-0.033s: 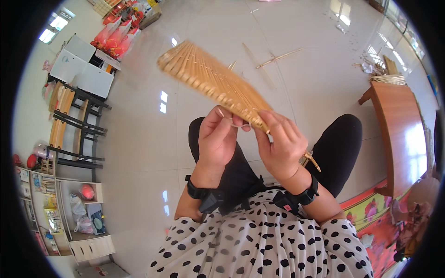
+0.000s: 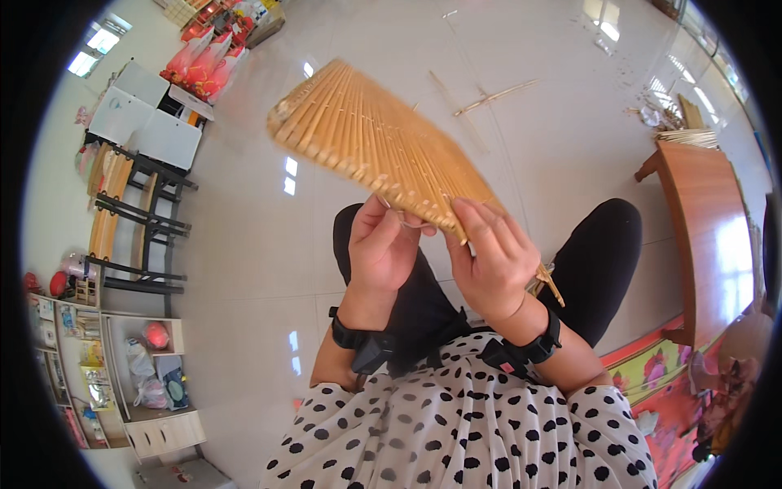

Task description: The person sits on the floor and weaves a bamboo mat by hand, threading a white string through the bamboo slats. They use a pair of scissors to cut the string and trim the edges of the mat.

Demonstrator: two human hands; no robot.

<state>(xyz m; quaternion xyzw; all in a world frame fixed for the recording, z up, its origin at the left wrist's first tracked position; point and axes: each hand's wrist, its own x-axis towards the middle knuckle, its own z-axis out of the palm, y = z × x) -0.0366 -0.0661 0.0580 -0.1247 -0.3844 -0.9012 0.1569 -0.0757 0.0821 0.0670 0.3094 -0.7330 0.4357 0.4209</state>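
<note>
I see a seated person w/ R hand clamped on near end of a tan slatted panel, held aloft over tiled floor; L hand pinches a thin pale cord at panel's lower edge. Loose sticks lie on floor, farther off.

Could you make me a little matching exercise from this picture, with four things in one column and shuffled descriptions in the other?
Things
1. Slatted piece
2. Right fingers
3. Wooden table
4. Person's top

Descriptions
A. Brown, towards the picture's right edge
B. White with black spots
C. Golden tan, held up in the air
D. Closed on the lower right end of something slatted

Right pairs: 1-C, 2-D, 3-A, 4-B
</note>
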